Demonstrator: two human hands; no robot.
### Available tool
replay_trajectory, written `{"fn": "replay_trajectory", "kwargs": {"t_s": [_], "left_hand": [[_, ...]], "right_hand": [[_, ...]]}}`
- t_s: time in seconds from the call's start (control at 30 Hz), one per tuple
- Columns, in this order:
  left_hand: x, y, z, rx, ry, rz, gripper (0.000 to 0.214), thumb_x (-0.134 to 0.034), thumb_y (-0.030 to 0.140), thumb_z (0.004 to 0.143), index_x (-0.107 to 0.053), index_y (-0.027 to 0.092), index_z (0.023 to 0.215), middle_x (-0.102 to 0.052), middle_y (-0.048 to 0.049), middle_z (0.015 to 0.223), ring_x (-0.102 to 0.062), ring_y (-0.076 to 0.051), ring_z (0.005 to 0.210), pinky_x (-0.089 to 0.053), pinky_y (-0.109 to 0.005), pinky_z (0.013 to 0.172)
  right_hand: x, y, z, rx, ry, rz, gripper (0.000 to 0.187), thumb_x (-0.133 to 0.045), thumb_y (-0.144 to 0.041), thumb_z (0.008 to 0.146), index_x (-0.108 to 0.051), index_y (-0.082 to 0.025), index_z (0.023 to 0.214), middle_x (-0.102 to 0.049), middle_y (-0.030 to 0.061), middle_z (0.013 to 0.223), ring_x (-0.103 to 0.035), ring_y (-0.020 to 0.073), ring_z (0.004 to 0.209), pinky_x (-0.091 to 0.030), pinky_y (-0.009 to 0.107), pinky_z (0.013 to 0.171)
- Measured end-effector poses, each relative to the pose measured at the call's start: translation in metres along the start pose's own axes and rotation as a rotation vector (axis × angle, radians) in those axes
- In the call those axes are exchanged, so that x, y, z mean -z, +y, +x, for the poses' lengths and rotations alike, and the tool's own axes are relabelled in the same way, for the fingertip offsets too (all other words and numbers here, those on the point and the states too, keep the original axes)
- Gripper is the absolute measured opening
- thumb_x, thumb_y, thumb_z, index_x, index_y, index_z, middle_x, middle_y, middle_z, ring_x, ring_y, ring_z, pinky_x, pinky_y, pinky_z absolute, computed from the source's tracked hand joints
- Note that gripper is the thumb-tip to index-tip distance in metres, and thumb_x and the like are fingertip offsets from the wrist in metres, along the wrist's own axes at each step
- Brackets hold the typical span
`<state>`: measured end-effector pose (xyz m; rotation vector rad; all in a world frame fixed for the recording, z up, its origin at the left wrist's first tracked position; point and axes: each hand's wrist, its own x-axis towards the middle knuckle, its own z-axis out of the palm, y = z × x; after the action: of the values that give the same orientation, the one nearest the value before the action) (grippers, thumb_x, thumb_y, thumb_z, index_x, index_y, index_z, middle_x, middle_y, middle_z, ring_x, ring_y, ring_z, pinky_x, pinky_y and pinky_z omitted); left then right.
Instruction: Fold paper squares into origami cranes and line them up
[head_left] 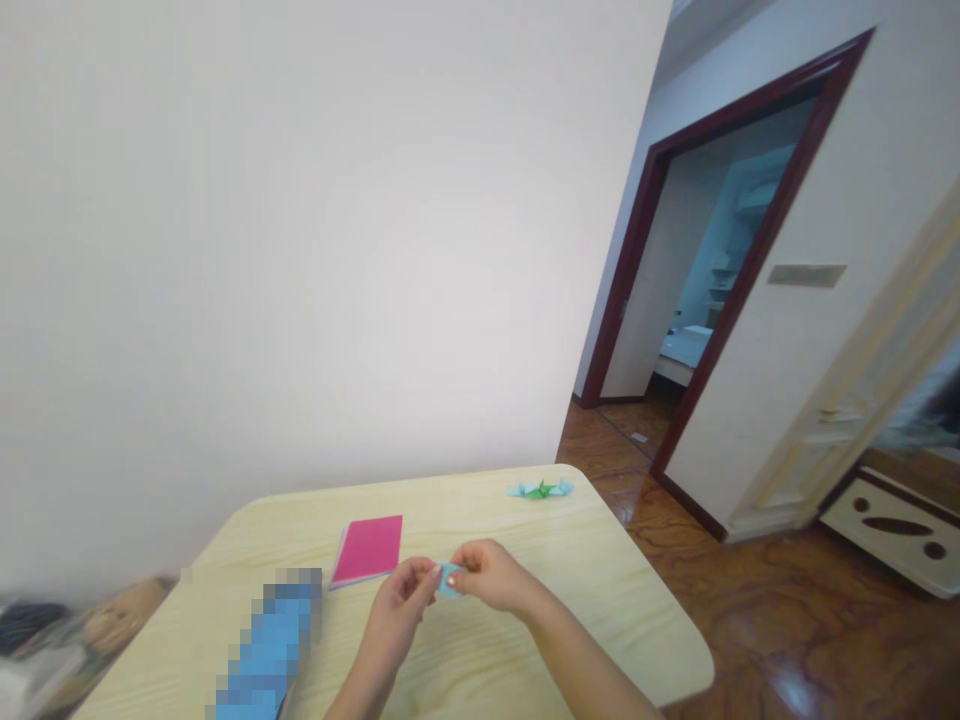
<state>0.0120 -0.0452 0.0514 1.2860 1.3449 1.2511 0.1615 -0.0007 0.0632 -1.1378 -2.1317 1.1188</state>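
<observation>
Above the middle of a pale wooden table [615, 610], both my hands pinch a small light blue folded piece of paper [449, 580]. My left hand [401, 598] grips its left side with fingers pressed together. My right hand [491, 574] pinches its right side. Just behind my hands a stack of square paper with a pink top sheet [368, 548] lies flat on the table.
Small folded paper figures in green and light blue [541, 489] sit at the table's far right corner. A blurred blue patch [270, 645] covers the near left. A white wall rises behind; at right are a wooden floor, an open dark-framed doorway [705, 300] and a white door.
</observation>
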Motion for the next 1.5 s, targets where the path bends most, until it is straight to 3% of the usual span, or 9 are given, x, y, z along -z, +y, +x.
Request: {"fn": "replay_trajectory", "kwargs": {"t_s": [0.2, 0.33, 0.47, 0.53, 0.63, 0.77, 0.97, 1.1, 1.5], "left_hand": [[-0.004, -0.005, -0.007, -0.007, -0.073, 0.037, 0.029, -0.067, 0.046, 0.058, -0.063, 0.018, 0.058, -0.055, 0.0033, 0.047, -0.05, -0.014, 0.048, -0.037, -0.023, 0.049], [-0.001, -0.004, -0.004, -0.017, 0.035, 0.037, 0.028, -0.066, 0.046, 0.059, -0.063, 0.019, 0.053, -0.058, 0.0021, 0.052, -0.052, -0.015, 0.056, -0.038, -0.024, 0.055], [0.002, -0.008, 0.0, 0.042, 0.136, -0.012, 0.037, -0.062, 0.053, 0.061, -0.066, 0.017, 0.062, -0.052, 0.0042, 0.046, -0.046, -0.012, 0.044, -0.033, -0.022, 0.044], [0.002, -0.011, 0.0, 0.078, 0.162, -0.042, 0.043, -0.062, 0.056, 0.06, -0.068, 0.015, 0.07, -0.051, 0.0045, 0.044, -0.044, -0.011, 0.04, -0.031, -0.022, 0.04], [-0.002, -0.013, -0.002, 0.11, 0.182, -0.091, 0.047, -0.064, 0.057, 0.057, -0.069, 0.014, 0.073, -0.054, 0.0034, 0.045, -0.046, -0.011, 0.038, -0.034, -0.023, 0.04], [-0.009, -0.014, -0.003, 0.128, 0.18, -0.168, 0.047, -0.065, 0.057, 0.056, -0.066, 0.016, 0.079, -0.064, -0.0015, 0.059, -0.059, -0.017, 0.056, -0.041, -0.024, 0.046], [-0.013, -0.011, -0.005, 0.145, 0.129, -0.221, 0.04, -0.068, 0.051, 0.054, -0.063, 0.017, 0.073, -0.068, -0.0038, 0.066, -0.063, -0.021, 0.067, -0.043, -0.024, 0.048], [-0.012, -0.006, -0.007, 0.135, 0.101, -0.221, 0.035, -0.069, 0.048, 0.054, -0.063, 0.018, 0.071, -0.066, -0.0015, 0.06, -0.062, -0.019, 0.063, -0.041, -0.022, 0.047], [-0.005, 0.0, -0.003, 0.169, 0.029, -0.237, 0.039, -0.07, 0.048, 0.052, -0.069, 0.017, 0.075, -0.069, -0.0037, 0.064, -0.062, -0.018, 0.059, -0.041, -0.022, 0.045]], "right_hand": [[0.022, -0.009, -0.002, 0.107, 0.004, -0.175, 0.011, -0.061, -0.011, 0.059, -0.067, -0.021, 0.06, -0.062, -0.0036, 0.052, -0.049, 0.0116, 0.049, -0.032, 0.02, 0.048], [0.026, -0.02, 0.001, 0.156, 0.06, -0.23, 0.012, -0.065, -0.016, 0.061, -0.066, -0.021, 0.072, -0.065, -0.0004, 0.066, -0.055, 0.016, 0.064, -0.038, 0.025, 0.062], [0.011, -0.018, 0.002, 0.111, 0.377, -0.133, 0.018, -0.063, -0.02, 0.067, -0.059, -0.017, 0.084, -0.06, 0.0018, 0.074, -0.056, 0.0161, 0.07, -0.04, 0.026, 0.067], [-0.002, -0.011, 0.001, 0.06, 0.393, 0.031, 0.01, -0.059, -0.022, 0.07, -0.056, -0.017, 0.079, -0.057, -0.0012, 0.064, -0.054, 0.0141, 0.061, -0.041, 0.024, 0.058], [-0.018, -0.001, -0.001, 0.032, 0.426, 0.234, 0.022, -0.062, -0.02, 0.067, -0.049, -0.019, 0.084, -0.054, -0.0049, 0.06, -0.053, 0.0123, 0.056, -0.042, 0.022, 0.054], [-0.027, 0.001, -0.004, 0.014, 0.529, 0.312, 0.023, -0.062, -0.019, 0.064, -0.046, -0.019, 0.081, -0.052, -0.0057, 0.059, -0.052, 0.0116, 0.054, -0.042, 0.022, 0.053], [-0.021, -0.007, -0.009, 0.034, 0.49, 0.176, 0.002, -0.056, -0.015, 0.066, -0.056, -0.017, 0.066, -0.058, -0.0012, 0.061, -0.055, 0.0125, 0.058, -0.044, 0.023, 0.057], [-0.017, -0.008, -0.011, 0.03, 0.484, 0.197, 0.011, -0.059, -0.015, 0.064, -0.06, -0.017, 0.075, -0.06, -0.0011, 0.062, -0.056, 0.0132, 0.059, -0.045, 0.024, 0.059], [-0.008, -0.006, -0.01, 0.096, 0.355, 0.305, 0.002, -0.059, -0.015, 0.067, -0.061, -0.016, 0.069, -0.059, -0.0013, 0.061, -0.055, 0.0129, 0.06, -0.045, 0.024, 0.06]]}}
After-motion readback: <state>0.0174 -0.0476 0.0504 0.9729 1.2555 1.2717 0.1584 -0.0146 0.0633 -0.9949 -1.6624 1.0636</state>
